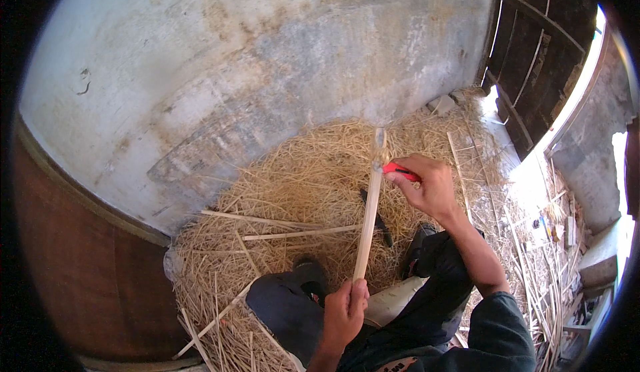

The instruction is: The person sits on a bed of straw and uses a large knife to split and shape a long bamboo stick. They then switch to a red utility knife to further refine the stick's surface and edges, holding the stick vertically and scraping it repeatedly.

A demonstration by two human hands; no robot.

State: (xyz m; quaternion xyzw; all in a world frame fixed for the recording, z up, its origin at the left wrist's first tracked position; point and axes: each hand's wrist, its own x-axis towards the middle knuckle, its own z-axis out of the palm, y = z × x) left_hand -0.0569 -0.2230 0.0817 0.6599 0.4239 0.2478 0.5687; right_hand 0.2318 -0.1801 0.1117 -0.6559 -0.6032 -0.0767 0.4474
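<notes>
1. Left hand (345, 312): closed around the near end of a long pale strip (369, 232), apparently wood or bamboo. Grip low, in front of the body.
2. Strip: held between the person's legs, running from the left hand away toward the wall (300, 59); far end above the litter of shavings (293, 179).
3. Right hand (427, 185): closed on a red tool (403, 171) with dark parts. Front of tool at the strip, toward its far end; edge too small to make out.
4. Pale curls (380, 155) on the strip, just beyond the red tool.
5. A dark elongated object (382, 229) lies on the shavings, partly hidden behind the strip; kind cannot be told.
6. Left of the held strip, two loose strips (300, 234) lie on the litter, nearly side by side.
7. Person's legs in dark trousers (283, 309), bent, one either side of the strip; dark shoe (310, 275) on the shavings.
8. Surroundings: stained pale wall ahead, brown panel (93, 259) at left, dark plank door (543, 52) at upper right.
</notes>
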